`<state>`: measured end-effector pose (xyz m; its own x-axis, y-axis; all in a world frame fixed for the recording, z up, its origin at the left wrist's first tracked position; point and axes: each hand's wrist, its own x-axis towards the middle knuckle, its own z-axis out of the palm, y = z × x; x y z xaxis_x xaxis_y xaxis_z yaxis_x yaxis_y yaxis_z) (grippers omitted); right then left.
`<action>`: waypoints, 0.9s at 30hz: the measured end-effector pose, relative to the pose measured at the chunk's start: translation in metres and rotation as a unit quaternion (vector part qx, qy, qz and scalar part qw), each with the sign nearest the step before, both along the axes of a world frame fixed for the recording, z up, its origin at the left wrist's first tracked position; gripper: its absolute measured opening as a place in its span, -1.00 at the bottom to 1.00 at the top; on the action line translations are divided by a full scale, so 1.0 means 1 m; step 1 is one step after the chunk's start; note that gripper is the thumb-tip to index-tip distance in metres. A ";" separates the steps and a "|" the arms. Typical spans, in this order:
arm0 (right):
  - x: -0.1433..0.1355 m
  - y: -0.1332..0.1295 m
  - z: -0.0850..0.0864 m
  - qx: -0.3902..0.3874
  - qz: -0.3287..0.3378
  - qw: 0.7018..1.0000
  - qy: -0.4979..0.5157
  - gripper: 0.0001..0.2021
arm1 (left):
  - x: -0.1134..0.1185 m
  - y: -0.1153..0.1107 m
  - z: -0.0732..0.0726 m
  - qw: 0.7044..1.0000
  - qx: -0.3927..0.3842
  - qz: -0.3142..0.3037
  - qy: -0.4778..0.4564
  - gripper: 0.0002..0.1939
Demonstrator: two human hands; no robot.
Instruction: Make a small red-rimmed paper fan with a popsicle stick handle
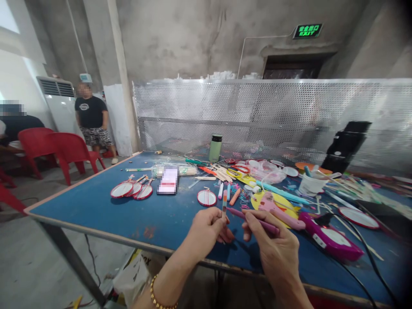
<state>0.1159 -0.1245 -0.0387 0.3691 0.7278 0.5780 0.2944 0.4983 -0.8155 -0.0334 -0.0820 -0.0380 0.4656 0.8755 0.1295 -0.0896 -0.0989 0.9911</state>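
Note:
Pinched upright between the thumb and fingers of my left hand (210,226) is a small flat wooden stick (224,201) with coloured bands, orange among them. My right hand (273,240) grips a purple marker pen (257,217), whose tip points left and comes close to the stick; whether it touches I cannot tell. Just beyond my hands lie a small round red-rimmed disc (207,198) with a stick at its top, an orange marker (235,197) and a blue marker (228,192). A pink glue gun (283,214) rests over a yellow disc (257,200) beside my right hand.
A purple device (331,238) with a black cable sits at right. Farther back stand a white cup (310,185) with tools and a green bottle (215,148). Red-rimmed discs (121,189) and a phone (168,180) lie left. A perforated metal screen (257,116) borders the table; a person (92,113) stands beyond.

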 end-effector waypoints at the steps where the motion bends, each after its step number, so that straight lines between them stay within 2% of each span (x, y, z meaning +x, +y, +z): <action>1: 0.000 -0.001 0.000 -0.004 0.000 1.000 -0.004 -0.77 | 0.000 0.000 0.000 1.000 0.001 -0.001 0.001 -0.79; 27: -0.001 -0.002 0.001 -0.014 -0.007 1.000 -0.023 -0.79 | 0.000 0.001 -0.001 1.000 -0.003 -0.004 -0.003 -0.82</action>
